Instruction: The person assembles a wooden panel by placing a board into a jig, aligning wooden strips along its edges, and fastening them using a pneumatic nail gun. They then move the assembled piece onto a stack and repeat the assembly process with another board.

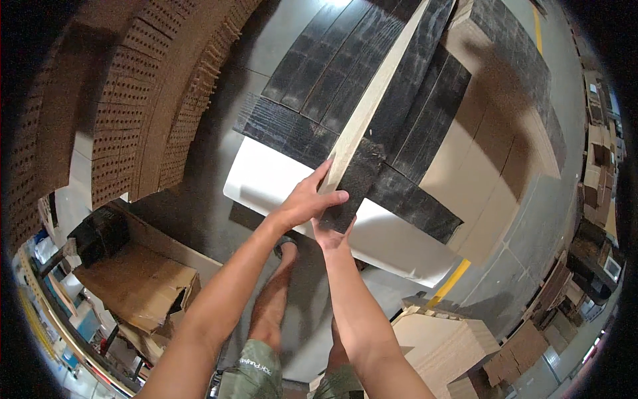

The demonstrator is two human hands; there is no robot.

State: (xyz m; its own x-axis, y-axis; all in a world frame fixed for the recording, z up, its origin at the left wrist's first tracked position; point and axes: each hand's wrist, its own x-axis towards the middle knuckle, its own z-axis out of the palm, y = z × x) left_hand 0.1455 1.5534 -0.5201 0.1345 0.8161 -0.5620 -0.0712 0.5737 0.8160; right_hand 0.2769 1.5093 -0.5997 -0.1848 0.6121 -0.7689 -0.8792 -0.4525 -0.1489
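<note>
While gripping the long black board [393, 100] by its near end, pale edge up in mid-scene, have the left hand [306, 201] closed partway around it and the right hand [331, 237] underneath, with fingers largely hidden; cannot tell how far closed. Below the board, see black panels [316, 76] over a white sheet [266, 174]; to the right, tan panels [480, 165]; far left, brown hole-dotted stacks [118, 130]; near left, a cardboard box [136, 289].

The head camera looked steeply down from above the wearer's fingers [323, 171], at close range, the forearms [229, 292] entering from the lower edge; its wide fisheye field took in the legs [269, 299] and surrounding floor [528, 239].
</note>
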